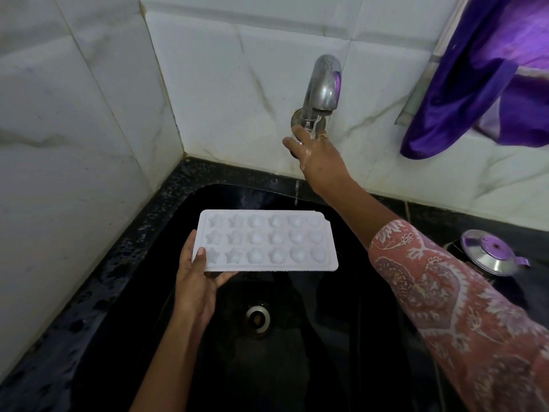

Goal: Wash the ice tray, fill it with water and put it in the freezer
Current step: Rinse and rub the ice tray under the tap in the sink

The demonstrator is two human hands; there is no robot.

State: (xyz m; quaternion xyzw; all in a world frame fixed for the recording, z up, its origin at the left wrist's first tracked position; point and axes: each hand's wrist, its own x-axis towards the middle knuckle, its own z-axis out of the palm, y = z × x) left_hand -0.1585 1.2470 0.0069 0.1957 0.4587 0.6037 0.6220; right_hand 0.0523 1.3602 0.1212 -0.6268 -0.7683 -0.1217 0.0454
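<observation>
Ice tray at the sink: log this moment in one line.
left hand holds ice tray level over sink | right hand at tap | water running, missing tray

A black speckled stone desk [154, 221] surrounded a black sink [341, 337]; a steel kettle [490, 257] stood on its right side.
</observation>
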